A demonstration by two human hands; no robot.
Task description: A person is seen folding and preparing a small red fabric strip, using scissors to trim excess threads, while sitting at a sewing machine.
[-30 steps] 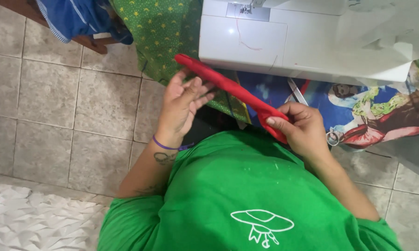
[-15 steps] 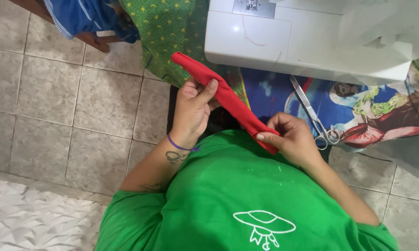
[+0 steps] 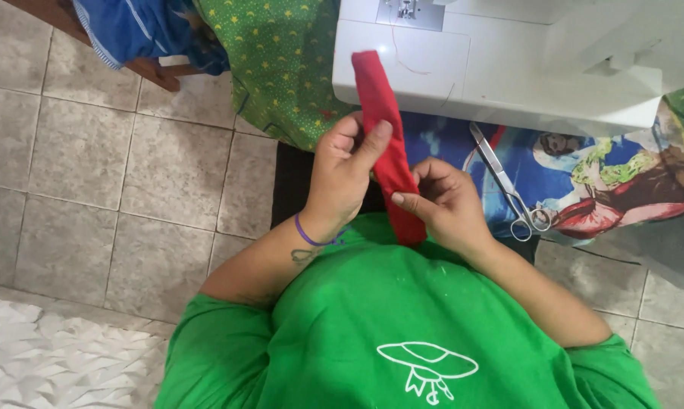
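1. A floor [image 3: 76, 174] of pale grey tiles fills the left side, with a white textured rug [image 3: 46, 356] in the lower corner; the person wears a green shirt [image 3: 402, 333] nearest the camera.
2. Just above the shirt, the right hand [image 3: 448, 208] pinches the lower part of a red fabric strip [image 3: 387, 144], fingers curled around it and the thumb [image 3: 410, 203] pressed on the cloth.
3. Beside it, the left hand [image 3: 345, 178] grips the same strip a little higher, its thumb [image 3: 372, 145] lying flat along the red cloth; a purple band [image 3: 308, 231] circles that wrist.
4. The strip runs up from between the two sets of fingers, its free end standing above the left fingertips in front of the machine; its lower end seems to reach the shirt, though the overlap is hard to read.
5. To the right of the right fingers, scissors [image 3: 508, 185] lie on a colourful printed cloth [image 3: 607, 182].
6. Beyond the fingertips stands a white sewing machine [image 3: 524, 60].
7. Farther left of the left fingers hangs green dotted fabric [image 3: 281, 68], then blue cloth [image 3: 129, 26] over a wooden frame.
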